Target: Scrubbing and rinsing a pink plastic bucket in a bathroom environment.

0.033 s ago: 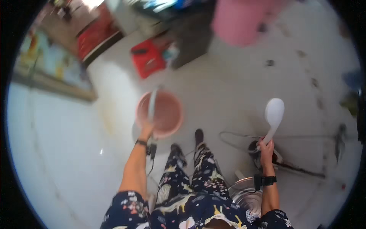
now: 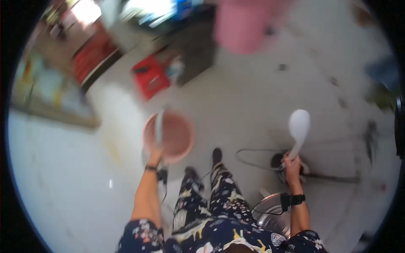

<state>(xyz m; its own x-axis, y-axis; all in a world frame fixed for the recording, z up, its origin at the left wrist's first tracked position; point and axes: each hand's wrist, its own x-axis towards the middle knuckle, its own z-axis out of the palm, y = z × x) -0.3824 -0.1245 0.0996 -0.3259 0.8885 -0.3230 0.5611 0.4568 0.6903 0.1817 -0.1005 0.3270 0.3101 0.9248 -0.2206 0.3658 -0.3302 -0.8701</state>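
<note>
My left hand (image 2: 155, 157) is closed round the near end of a long pale grey handle-like strip (image 2: 159, 126). This strip lies across the left part of a pink bucket (image 2: 181, 137); blur hides whether it is joined to it. Out to the right, my right hand (image 2: 292, 163) grips the narrow end of a white spoon-shaped utensil (image 2: 299, 123), its broad oval end pointing away from me. A dark object (image 2: 276, 161) shows partly behind that hand. Close to my right forearm is a round shiny metal vessel (image 2: 270, 221).
A thin grey cord (image 2: 249, 168) loops on the floor left of my right hand. Beyond the bucket lies a red box-like thing (image 2: 150, 78) beside a dark cabinet (image 2: 196, 59). A large pink container (image 2: 240, 31) stands far off; a patterned panel (image 2: 50, 97) is at left.
The view has shifted, so the bucket, red box and pink container appear further left and lower. Both hands keep their grips and have moved only slightly in the picture.
</note>
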